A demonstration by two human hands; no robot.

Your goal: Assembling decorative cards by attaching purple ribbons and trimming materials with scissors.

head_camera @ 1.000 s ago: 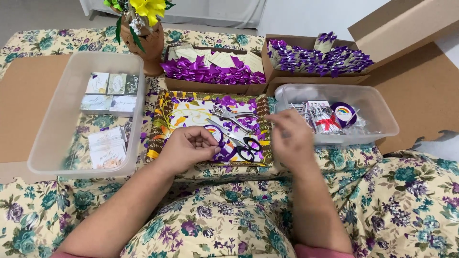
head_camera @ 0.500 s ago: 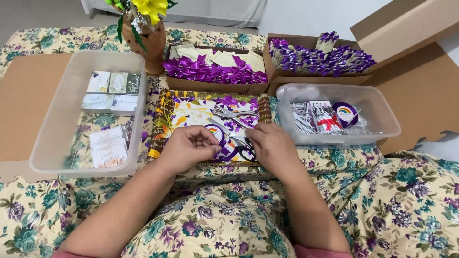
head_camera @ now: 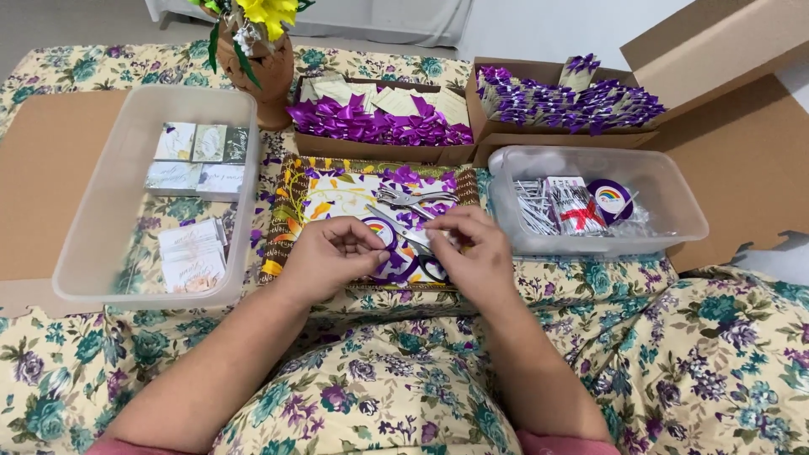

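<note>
Over patterned tray (head_camera: 291, 221), left hand (head_camera: 330, 257), right hand (head_camera: 474, 253), fingertips pinched on something small, unclear

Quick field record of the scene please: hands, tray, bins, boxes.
left hand: over tray, fingers pinched on something too small to tell
right hand: over tray, fingertips meeting the left's
tray: patterned, holds scissors, hole punch, purple ribbon bits
left bin: cards
right bin: twist ties, ribbon roll
boxes: purple bows
</note>
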